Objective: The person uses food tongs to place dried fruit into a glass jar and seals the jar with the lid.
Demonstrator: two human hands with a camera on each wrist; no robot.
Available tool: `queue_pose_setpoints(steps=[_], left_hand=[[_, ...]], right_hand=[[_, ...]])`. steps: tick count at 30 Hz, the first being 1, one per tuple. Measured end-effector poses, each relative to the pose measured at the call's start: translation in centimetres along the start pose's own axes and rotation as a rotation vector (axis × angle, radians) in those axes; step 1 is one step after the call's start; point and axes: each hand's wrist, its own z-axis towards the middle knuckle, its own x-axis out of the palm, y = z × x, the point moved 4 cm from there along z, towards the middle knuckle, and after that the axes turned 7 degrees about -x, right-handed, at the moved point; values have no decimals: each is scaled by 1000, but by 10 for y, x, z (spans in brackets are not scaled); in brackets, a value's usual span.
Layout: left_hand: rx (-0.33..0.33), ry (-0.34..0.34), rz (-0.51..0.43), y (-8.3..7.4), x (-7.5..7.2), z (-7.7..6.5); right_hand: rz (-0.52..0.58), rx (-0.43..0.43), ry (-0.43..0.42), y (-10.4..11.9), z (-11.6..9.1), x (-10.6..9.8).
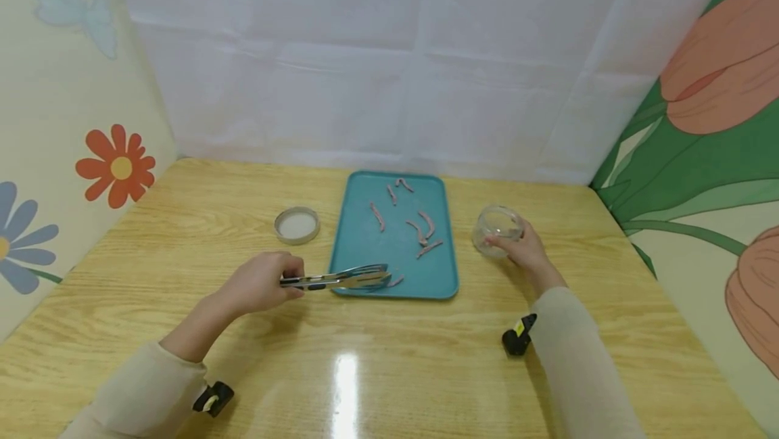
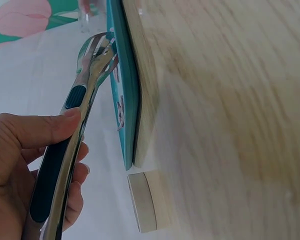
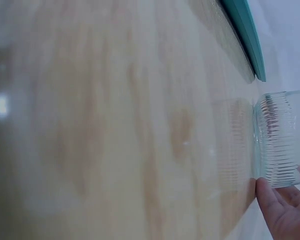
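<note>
My left hand [image 1: 264, 282] grips metal tongs [image 2: 65, 150] by their dark-inlaid handles, the thumb on one arm and the fingers curled around the other. The tongs' slotted heads reach over the front left of a teal tray [image 1: 359, 243], right beside a thin pinkish strip [image 1: 397, 281]. Several more such strips lie scattered across the tray, some bent, a few close together at its right side. To the right of the tray, my right hand [image 1: 528, 253] holds a clear glass jar [image 1: 487, 229] by its side. The ribbed wall of the jar [image 3: 277, 140] shows in the right wrist view.
A round lid [image 1: 297, 225] with a pale inside lies left of the tray. All stands on a glossy wooden table [image 1: 414, 364]. Behind it hangs a white sheet [image 1: 365, 87], and painted flower walls rise on both sides.
</note>
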Motion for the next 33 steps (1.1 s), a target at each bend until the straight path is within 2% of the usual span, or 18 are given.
queue_pose_setpoints(steps=[4,9,23,28,33], left_hand=[[3,-12,-11,1,2,-2],[2,-22,-25,2,4,-2],[-1,-27,-34,0,6,-3],[-2,-48,-30,1,8,-3],[-23,-75,-15,2,9,-3]], right_hand=[[8,-6,-10,-13,9,-3],[14,-20,-15,-18,14,-4],[10,-13,-3,-14,10,-3],[-4,-14,8,-5,4,-1],[4,-16,4,-7,6,-2]])
